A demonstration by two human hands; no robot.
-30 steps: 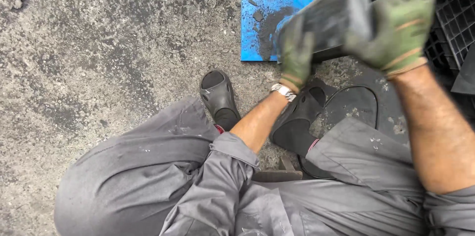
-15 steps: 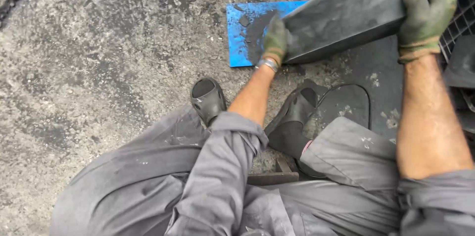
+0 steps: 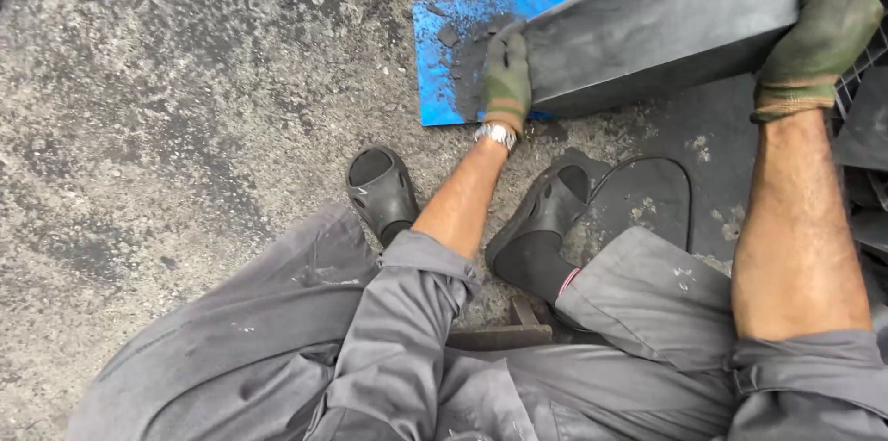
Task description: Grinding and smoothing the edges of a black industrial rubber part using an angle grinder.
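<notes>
Both gloved hands [image 3: 507, 80] on dark slab [image 3: 666, 24]

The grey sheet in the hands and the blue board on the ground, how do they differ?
The grey sheet is dark grey and larger; the blue board is bright blue and smaller. The grey sheet is lifted and tilted, gripped by the left hand at its lower end and the right hand at its upper end; the blue board lies flat on the concrete, untouched and strewn with dark crumbs. Both are flat, straight-edged panels.
</notes>
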